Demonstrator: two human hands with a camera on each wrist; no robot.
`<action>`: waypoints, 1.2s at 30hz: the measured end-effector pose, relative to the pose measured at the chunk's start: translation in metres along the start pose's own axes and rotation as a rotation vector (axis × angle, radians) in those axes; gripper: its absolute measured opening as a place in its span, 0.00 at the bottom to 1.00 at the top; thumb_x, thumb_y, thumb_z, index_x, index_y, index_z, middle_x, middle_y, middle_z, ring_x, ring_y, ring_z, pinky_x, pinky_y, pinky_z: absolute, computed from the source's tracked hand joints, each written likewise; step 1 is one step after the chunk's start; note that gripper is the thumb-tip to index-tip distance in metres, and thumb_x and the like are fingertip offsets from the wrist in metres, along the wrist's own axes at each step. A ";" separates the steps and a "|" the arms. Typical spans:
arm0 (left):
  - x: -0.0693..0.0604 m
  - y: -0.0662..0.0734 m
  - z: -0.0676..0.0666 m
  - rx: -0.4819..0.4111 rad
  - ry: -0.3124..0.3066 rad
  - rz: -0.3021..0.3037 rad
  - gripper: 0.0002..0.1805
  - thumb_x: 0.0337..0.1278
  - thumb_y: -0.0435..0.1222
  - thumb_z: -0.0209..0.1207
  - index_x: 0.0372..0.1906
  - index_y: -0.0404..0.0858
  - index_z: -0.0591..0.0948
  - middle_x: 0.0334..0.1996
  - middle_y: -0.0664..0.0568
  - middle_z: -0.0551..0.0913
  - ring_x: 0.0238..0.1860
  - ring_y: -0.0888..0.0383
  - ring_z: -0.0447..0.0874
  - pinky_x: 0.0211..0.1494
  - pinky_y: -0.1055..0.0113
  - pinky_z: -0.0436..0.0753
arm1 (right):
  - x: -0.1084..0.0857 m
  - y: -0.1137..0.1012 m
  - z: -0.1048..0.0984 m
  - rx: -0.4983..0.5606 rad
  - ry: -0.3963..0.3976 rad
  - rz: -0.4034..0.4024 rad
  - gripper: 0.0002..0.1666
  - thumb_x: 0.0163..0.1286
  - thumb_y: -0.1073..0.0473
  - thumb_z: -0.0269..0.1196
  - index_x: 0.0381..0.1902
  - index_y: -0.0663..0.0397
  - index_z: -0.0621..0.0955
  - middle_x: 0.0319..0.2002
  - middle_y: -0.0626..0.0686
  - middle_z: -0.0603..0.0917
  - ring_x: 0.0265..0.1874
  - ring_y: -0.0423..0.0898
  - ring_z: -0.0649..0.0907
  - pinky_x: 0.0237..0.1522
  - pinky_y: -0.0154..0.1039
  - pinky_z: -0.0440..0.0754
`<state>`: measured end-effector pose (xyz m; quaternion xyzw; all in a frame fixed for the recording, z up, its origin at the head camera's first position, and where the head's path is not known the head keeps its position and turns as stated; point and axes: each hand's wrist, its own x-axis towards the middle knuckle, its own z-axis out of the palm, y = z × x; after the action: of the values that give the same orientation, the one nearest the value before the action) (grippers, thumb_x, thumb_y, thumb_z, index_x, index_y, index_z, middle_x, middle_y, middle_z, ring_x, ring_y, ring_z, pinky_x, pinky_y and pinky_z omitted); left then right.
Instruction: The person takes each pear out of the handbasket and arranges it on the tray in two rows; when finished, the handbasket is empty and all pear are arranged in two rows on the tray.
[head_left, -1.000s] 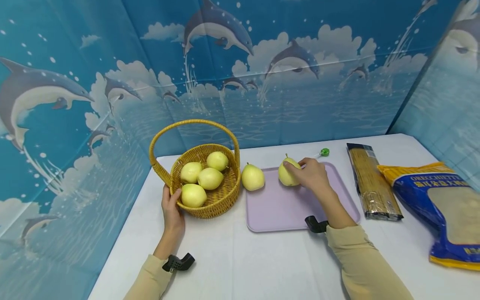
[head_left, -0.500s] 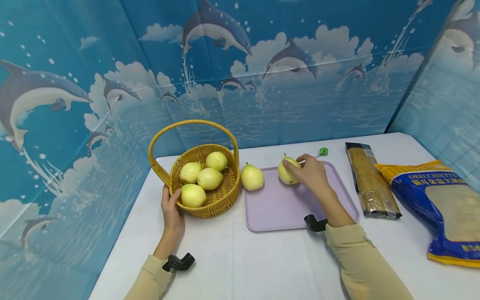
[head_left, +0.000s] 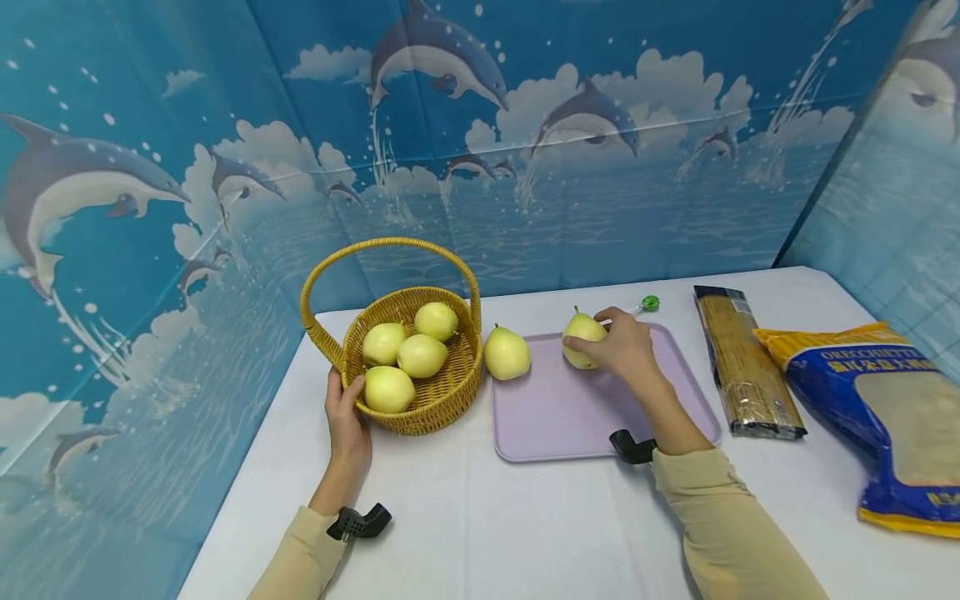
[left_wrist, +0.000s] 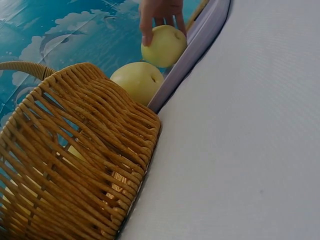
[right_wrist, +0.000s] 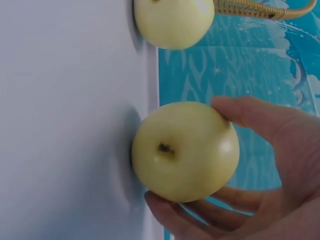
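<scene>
A wicker basket (head_left: 431,417) with a tall arched handle holds several yellow-green pears (head_left: 422,357). My left hand (head_left: 348,429) grips its near left side, thumb at the rim; the left wrist view shows the woven wall close up but not that hand. Over the back of the lilac tray (head_left: 570,425), my right hand (head_left: 628,346) holds a pear (right_wrist: 185,155), thumb on one side and fingers on the other. Whether this pear touches the tray cannot be told. Another pear (head_left: 507,353) sits at the tray's back left corner, beside the basket.
Right of the tray lies a flat pack of long dry pasta (head_left: 750,362). Farther right is a blue and yellow orecchiette bag (head_left: 877,417). A green-headed lollipop (head_left: 649,304) lies behind the tray. The dolphin-print curtain (head_left: 480,167) rises along the table's back.
The pear in my right hand has shifted slightly right, and the thumb now lies lower across it. My left hand and the basket have stayed put.
</scene>
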<state>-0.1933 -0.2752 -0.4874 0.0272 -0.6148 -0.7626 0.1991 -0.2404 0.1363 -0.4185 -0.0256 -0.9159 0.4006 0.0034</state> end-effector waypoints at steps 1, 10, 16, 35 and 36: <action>0.000 0.000 0.000 -0.001 -0.001 0.001 0.28 0.78 0.33 0.49 0.78 0.40 0.66 0.73 0.47 0.70 0.75 0.56 0.66 0.73 0.71 0.66 | 0.000 0.000 0.002 0.009 0.002 -0.010 0.48 0.67 0.39 0.71 0.70 0.70 0.73 0.62 0.75 0.80 0.65 0.75 0.73 0.60 0.65 0.78; 0.000 0.000 0.000 0.008 -0.008 0.007 0.28 0.79 0.34 0.49 0.79 0.41 0.65 0.74 0.47 0.69 0.76 0.55 0.65 0.74 0.72 0.66 | 0.003 0.003 0.013 0.058 -0.004 -0.049 0.47 0.70 0.37 0.68 0.69 0.70 0.74 0.61 0.74 0.81 0.65 0.74 0.73 0.63 0.65 0.76; 0.000 0.000 0.000 0.009 -0.003 0.004 0.28 0.79 0.34 0.49 0.79 0.41 0.65 0.73 0.48 0.69 0.75 0.56 0.65 0.74 0.72 0.66 | 0.003 0.001 0.009 0.059 -0.015 -0.041 0.48 0.72 0.34 0.65 0.70 0.69 0.73 0.63 0.73 0.81 0.65 0.71 0.77 0.65 0.63 0.78; 0.000 0.000 0.000 0.003 -0.007 0.001 0.28 0.79 0.34 0.49 0.79 0.42 0.65 0.74 0.48 0.69 0.75 0.56 0.66 0.74 0.71 0.67 | -0.006 -0.015 0.000 0.119 0.048 -0.116 0.46 0.74 0.33 0.63 0.74 0.63 0.71 0.69 0.67 0.79 0.68 0.64 0.79 0.67 0.62 0.77; 0.000 0.000 0.000 0.002 -0.008 0.000 0.28 0.79 0.34 0.49 0.79 0.42 0.65 0.74 0.48 0.69 0.75 0.56 0.66 0.74 0.71 0.67 | -0.007 -0.016 -0.001 0.121 0.050 -0.124 0.46 0.74 0.34 0.63 0.75 0.62 0.71 0.69 0.67 0.78 0.68 0.64 0.79 0.68 0.62 0.76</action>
<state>-0.1929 -0.2751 -0.4876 0.0244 -0.6162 -0.7622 0.1969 -0.2340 0.1257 -0.4063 0.0216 -0.8895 0.4533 0.0526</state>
